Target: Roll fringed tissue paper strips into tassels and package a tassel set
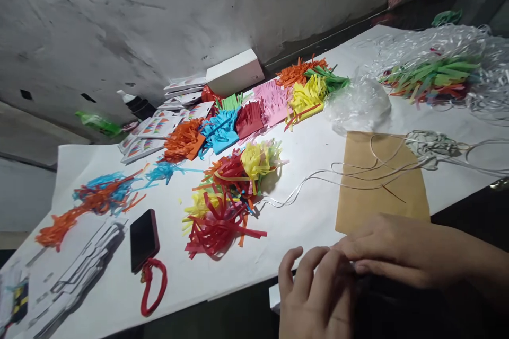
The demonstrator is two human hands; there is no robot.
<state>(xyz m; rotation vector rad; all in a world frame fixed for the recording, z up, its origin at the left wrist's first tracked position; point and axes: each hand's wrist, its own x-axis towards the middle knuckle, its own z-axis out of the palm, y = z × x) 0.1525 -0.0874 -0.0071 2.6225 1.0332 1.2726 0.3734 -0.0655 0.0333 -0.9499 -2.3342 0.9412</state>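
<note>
You are not looking at any readable text here. The printed cards (153, 130) stacked near the wall are showing coloured fan-like graphics, but any lettering on them is coming through too small and blurred to read. The white box (234, 71) is showing a blank face, the phone (143, 239) is lying with its screen dark, and the brown envelope (382, 185) is carrying no visible mark.

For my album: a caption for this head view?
Two hands meet at the table's near edge, beside brown paper and bright paper tassels.
</note>
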